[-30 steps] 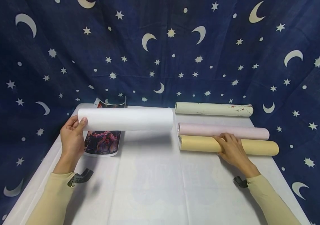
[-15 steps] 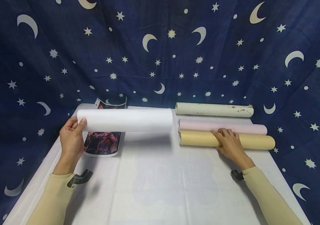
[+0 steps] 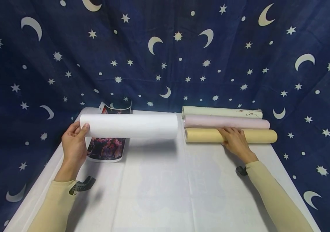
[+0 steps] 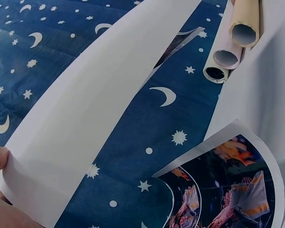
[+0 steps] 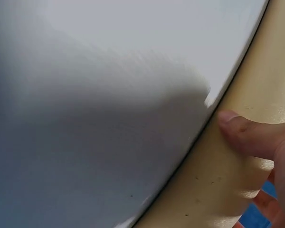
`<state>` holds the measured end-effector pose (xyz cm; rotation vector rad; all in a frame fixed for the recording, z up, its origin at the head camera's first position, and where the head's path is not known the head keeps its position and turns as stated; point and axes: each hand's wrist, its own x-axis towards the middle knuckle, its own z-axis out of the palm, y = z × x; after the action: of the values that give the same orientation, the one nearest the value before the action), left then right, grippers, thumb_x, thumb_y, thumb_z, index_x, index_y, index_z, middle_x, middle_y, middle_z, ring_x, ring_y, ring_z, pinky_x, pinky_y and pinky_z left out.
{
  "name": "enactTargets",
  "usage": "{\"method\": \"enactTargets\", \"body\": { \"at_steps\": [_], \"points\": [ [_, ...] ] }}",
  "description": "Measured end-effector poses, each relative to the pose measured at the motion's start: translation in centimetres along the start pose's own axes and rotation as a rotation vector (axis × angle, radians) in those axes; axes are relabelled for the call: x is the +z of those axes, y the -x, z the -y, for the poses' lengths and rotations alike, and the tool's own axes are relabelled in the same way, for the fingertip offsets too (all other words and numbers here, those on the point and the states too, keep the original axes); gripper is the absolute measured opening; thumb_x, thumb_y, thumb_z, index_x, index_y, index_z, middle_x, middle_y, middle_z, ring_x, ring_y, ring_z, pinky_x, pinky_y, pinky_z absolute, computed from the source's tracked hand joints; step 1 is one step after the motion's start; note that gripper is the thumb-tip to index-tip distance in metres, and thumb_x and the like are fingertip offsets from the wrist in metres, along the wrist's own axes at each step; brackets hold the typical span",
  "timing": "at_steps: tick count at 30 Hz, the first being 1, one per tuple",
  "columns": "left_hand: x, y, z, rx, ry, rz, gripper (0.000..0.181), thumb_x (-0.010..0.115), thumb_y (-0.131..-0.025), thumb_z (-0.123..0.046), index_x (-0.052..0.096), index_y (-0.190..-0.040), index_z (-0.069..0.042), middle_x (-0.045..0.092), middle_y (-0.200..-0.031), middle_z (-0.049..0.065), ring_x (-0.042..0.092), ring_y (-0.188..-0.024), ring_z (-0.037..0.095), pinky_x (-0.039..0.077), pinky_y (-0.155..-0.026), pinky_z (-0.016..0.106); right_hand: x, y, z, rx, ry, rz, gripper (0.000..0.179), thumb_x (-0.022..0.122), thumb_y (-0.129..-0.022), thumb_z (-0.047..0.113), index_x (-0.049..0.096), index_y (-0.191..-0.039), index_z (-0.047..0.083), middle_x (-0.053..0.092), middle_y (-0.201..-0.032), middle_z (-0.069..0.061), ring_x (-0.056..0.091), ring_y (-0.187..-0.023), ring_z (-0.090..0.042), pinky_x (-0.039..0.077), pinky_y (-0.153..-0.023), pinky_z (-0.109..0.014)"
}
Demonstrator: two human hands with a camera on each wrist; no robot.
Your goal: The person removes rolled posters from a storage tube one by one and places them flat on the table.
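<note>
On the left side of the table, head view: the left hand pinches the left end of a white roll, with the left thumb in front. The roll is level and extends over a printed sheet; the shadow below it suggests that it is held clear of the table. Gripping 1 end appears to leave the remaining length unobstructed, at the cost of support at the other end. The left forearm slants upward from the lower left. On the right side, 3 rolls lie side by side: the floral roll at the rear, the pink roll in the middle and the yellow roll in front. The right hand reaches across the yellow roll near its midpoint; this central hold probably helps keep it parallel to the other 2.

Left wrist view: the white roll runs diagonally away from the pinched end. The printed sheet curls upward.

Right wrist view: the right thumb presses the near side of the yellow roll; fingers show beyond its far side, so the grip spans the roll.
</note>
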<state>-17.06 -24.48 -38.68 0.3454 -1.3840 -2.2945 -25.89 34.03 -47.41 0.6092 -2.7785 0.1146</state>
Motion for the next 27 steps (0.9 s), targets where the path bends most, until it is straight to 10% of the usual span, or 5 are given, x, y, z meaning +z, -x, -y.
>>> {"method": "enactTargets", "body": {
  "at_steps": [13,23,27],
  "points": [
    [0.3,0.6,0.2,-0.011,-0.055,0.003,0.034,0.076,-0.085,-0.010,0.062,-0.115,-0.004,0.071,-0.110,0.002,0.062,-0.109,0.017,0.041,-0.111,0.027,-0.9,-1.0,0.9,0.025,-0.048,-0.068,0.069,0.083,-0.075,0.009,0.053,-0.138,0.010,0.055,-0.136,-0.022,0.051,-0.123,-0.046,0.035,-0.102,-0.066],
    [3.0,1.8,1.0,0.055,-0.139,0.122,0.020,0.069,-0.091,-0.009,0.063,-0.110,-0.006,0.073,-0.099,-0.005,0.066,-0.101,0.011,0.050,-0.089,0.017,-6.6,-1.6,9.9,-0.186,-0.248,-0.567,0.039,0.063,-0.091,0.019,0.061,-0.128,0.005,0.062,-0.127,-0.017,0.057,-0.112,-0.039,0.042,-0.098,-0.054],
    [4.5,2.3,1.8,0.053,-0.184,0.157,0.019,0.067,-0.092,-0.009,0.062,-0.110,-0.005,0.072,-0.099,-0.006,0.067,-0.100,0.010,0.052,-0.086,0.017,-8.2,-1.6,13.3,-0.284,-0.257,-0.591,0.039,0.056,-0.096,0.030,0.062,-0.126,0.006,0.061,-0.128,-0.018,0.057,-0.114,-0.038,0.042,-0.098,-0.053]
  ]
}}
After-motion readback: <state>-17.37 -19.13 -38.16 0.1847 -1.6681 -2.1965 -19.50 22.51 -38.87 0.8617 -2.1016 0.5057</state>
